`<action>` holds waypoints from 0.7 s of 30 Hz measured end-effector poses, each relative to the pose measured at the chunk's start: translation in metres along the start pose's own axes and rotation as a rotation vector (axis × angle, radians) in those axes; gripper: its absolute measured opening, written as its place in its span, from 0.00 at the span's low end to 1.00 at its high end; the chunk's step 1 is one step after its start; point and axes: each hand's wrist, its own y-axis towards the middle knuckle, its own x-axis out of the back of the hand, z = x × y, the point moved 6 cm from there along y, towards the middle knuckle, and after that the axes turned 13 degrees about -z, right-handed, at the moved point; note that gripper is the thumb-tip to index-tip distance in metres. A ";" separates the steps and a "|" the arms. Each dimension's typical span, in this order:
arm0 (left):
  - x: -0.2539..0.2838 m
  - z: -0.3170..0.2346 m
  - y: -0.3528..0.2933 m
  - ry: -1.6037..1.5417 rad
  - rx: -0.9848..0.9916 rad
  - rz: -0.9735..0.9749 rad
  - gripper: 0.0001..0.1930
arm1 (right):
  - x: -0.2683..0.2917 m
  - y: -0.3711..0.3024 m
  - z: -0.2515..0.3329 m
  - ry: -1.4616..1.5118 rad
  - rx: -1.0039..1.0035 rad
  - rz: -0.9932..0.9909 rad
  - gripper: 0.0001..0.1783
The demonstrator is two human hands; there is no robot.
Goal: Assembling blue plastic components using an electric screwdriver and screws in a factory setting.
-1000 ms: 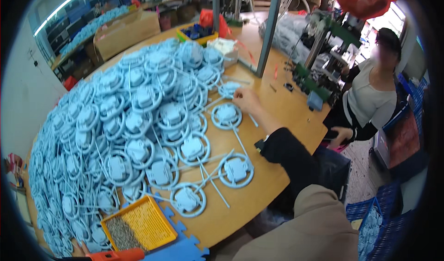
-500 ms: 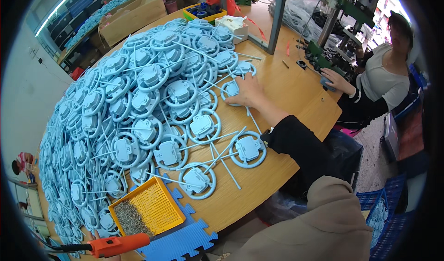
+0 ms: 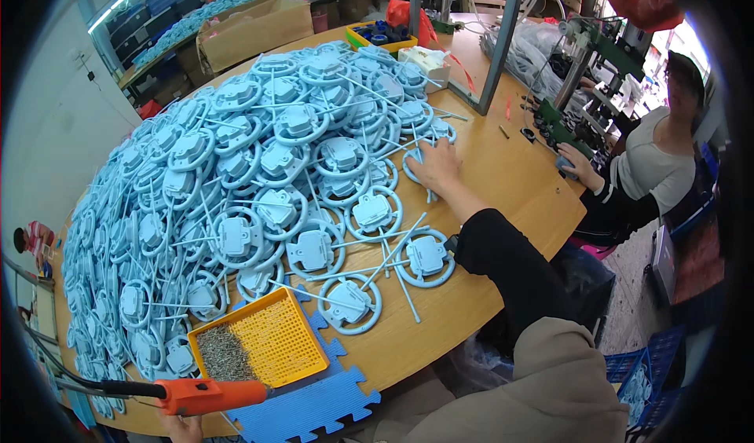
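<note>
A large heap of light-blue plastic ring parts [image 3: 236, 236], each with a boxy centre and many with thin stems, covers the table's left and middle. At the heap's right edge, my right hand [image 3: 440, 168] is closed on one light-blue ring part [image 3: 413, 159], mostly hidden under its fingers. Closer to me, several ring parts lie apart from the pile, one ring part [image 3: 426, 255] beside my right sleeve. My left hand [image 3: 182, 427] shows only partly at the lower edge, just below an orange power screwdriver [image 3: 210, 397]; its fingers are largely hidden, so its hold is unclear.
A yellow perforated tray [image 3: 292, 334] with small screws stands on a blue foam mat [image 3: 314, 408]. Beyond the heap are a metal frame post [image 3: 503, 50] and a yellow bin [image 3: 385, 41]. To the right, another person [image 3: 656, 152] sits at a green machine [image 3: 559, 121].
The whole view has shifted, so the table's contents sit further right and lower. My right hand has closed further over the ring part. More of my left hand shows below the screwdriver.
</note>
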 end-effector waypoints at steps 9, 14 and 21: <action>0.003 0.012 0.009 0.000 -0.169 -0.121 0.38 | 0.041 0.054 0.011 0.725 -0.083 0.020 0.25; 0.000 0.013 0.019 -0.087 -0.198 -0.164 0.37 | 0.103 0.124 0.011 0.367 0.230 -0.375 0.23; 0.018 0.029 0.010 -0.145 -0.027 -0.222 0.43 | 0.202 0.098 0.184 0.567 0.509 0.182 0.21</action>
